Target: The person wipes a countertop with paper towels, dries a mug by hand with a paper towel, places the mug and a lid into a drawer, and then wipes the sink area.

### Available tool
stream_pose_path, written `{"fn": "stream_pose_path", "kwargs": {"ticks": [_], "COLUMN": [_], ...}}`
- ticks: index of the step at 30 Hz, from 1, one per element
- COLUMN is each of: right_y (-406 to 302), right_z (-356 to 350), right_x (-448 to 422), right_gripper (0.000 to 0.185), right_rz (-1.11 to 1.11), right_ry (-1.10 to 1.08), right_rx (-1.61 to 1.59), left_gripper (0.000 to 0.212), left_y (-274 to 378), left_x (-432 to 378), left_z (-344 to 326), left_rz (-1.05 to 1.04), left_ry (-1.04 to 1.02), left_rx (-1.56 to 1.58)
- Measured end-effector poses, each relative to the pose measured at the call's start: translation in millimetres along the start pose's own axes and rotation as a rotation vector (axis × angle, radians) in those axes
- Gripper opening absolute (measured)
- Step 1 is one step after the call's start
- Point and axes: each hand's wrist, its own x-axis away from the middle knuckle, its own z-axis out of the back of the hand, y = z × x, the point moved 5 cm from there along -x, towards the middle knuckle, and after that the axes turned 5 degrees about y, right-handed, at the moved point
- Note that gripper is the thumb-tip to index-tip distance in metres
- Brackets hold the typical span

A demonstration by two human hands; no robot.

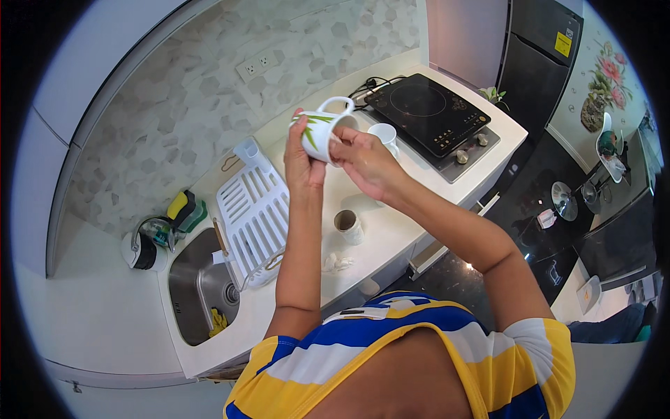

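Observation:
A white mug [317, 135] with green leaf decoration is raised above the counter, tilted so its mouth faces right. My left hand [302, 157] grips its body from the left side, and the handle points up. The fingers of my right hand [372, 163] close over the mug's rim and partly into its mouth; their tips are hidden inside. Behind my right hand a second white mug [383, 134] stands on the counter, partly covered. Below my hands are an upright whitish cup-like cylinder [349, 226] with a brown interior and crumpled white tissue [337, 262].
A white dish rack [252, 209] lies left of my forearm, beside a steel sink [196, 285] holding a yellow cloth [218, 321]. Sponges [187, 210] and a bottle [158, 231] stand behind the sink. A black induction cooktop [426, 112] rests at right. A drawer [432, 256] appears pulled out below.

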Motion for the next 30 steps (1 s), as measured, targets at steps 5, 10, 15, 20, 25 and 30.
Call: {"fn": "stream_pose_path", "kwargs": {"ticks": [5,10,15,20,25,30], "right_y": [-22,-13,-10,-8,-24,-40], "right_z": [6,14,19,7,-12,20], "right_x": [7,-9,-16,-17,5,-10], "right_gripper": [0.018,0.039,0.041,0.036,0.044,0.030], "right_rz": [0.537,0.965,0.654,0.008,0.076,0.194], "right_ry": [-0.171,-0.358,-0.084,0.077,-0.145,0.033], "right_rx": [0.971,1.825,1.047,-0.257,-0.121,0.366], "left_gripper": [0.039,0.048,0.050,0.053,0.058,0.061], "left_y": [7,-17,-21,-23,-14,-21], "left_x": [-1,7,6,-1,-3,2], "left_z": [2,-11,-15,-14,-5,-8], "left_rz": [0.040,0.110,0.065,-0.053,-0.118,-0.151], "left_ry": [0.031,0.057,-0.103,-0.178,-0.132,-0.146], "left_rx": [-0.015,-0.158,-0.123,0.015,0.099,-0.047]}}
